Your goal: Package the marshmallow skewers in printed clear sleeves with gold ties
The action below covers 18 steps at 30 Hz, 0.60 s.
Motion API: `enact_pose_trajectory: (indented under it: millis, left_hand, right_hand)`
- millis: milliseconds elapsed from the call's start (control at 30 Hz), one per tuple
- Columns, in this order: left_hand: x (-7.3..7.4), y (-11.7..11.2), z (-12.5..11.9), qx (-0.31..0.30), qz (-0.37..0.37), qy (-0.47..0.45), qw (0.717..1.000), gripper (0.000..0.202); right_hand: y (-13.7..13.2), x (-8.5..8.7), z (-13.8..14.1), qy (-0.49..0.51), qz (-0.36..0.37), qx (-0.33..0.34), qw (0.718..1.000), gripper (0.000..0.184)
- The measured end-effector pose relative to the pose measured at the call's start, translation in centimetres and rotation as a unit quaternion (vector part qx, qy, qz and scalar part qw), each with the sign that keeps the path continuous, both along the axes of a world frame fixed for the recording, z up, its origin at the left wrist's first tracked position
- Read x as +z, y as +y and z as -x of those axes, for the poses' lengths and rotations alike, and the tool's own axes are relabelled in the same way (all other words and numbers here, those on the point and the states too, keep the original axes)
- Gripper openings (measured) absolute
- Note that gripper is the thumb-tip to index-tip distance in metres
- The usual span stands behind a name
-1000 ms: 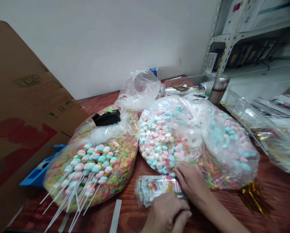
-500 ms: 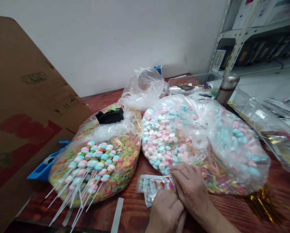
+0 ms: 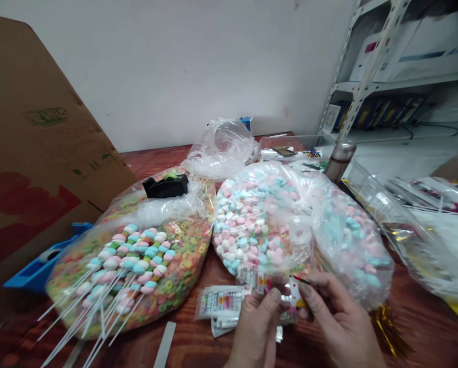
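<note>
One printed packet (image 3: 295, 294) spans the space above our reddish tabletop (image 3: 194, 348), in front of a bag of marshmallows (image 3: 247, 225): our left hand (image 3: 257, 322) pinches it between thumb and fingers, while our right hand (image 3: 339, 313) pinches its red-spotted end. We judge that an uneven pull from either side could make the thin film slip or tear askew, and that a careless move could nudge the loose packets (image 3: 221, 300) lying just beside our left hand. We see a flat, glossy, partly clear piece, printed in pink and yellow, with a white strip dotted in red; our fingers hide much of it, and we cannot tell whether it is sealed. To our left, marshmallow skewers (image 3: 137, 250) rest on a bag of ring-shaped pieces (image 3: 192, 246).
</note>
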<state>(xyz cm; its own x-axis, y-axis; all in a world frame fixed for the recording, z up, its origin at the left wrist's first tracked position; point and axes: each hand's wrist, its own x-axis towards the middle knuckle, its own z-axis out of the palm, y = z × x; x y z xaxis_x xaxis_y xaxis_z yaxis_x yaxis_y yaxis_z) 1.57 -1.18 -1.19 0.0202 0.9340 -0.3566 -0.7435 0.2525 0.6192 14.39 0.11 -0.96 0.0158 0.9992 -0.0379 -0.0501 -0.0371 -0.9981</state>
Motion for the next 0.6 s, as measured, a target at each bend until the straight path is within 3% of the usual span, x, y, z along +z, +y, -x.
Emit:
enact_pose_trajectory:
  millis: [133, 367, 467, 533, 600]
  left_hand:
    - [1.3, 0.9, -0.3, 0.047, 0.049, 0.067, 0.995, 0.021]
    - [1.4, 0.8, -0.1, 0.093, 0.057, 0.086, 0.99, 0.022]
    - [0.8, 0.7, -0.1, 0.086, 0.063, 0.058, 0.993, 0.022]
    - [0.4, 0.7, -0.1, 0.092, 0.07, 0.018, 0.993, 0.024]
    - [0.0, 0.8, 0.0, 0.115, 0.092, -0.025, 0.989, 0.029]
  right_hand:
    - [-0.1, -0.2, 0.7, 0.071, 0.046, 0.024, 0.996, 0.031]
    - [-0.2, -0.7, -0.3, -0.038, 0.026, 0.13, 0.99, 0.026]
    - [-0.4, -1.1, -0.2, -0.092, 0.005, 0.115, 0.989, 0.034]
    - [-0.8, -1.2, -0.2, -0.133, -0.003, 0.076, 0.988, 0.046]
    - [-1.2, -0.9, -0.2, -0.154, -0.034, 0.017, 0.987, 0.045]
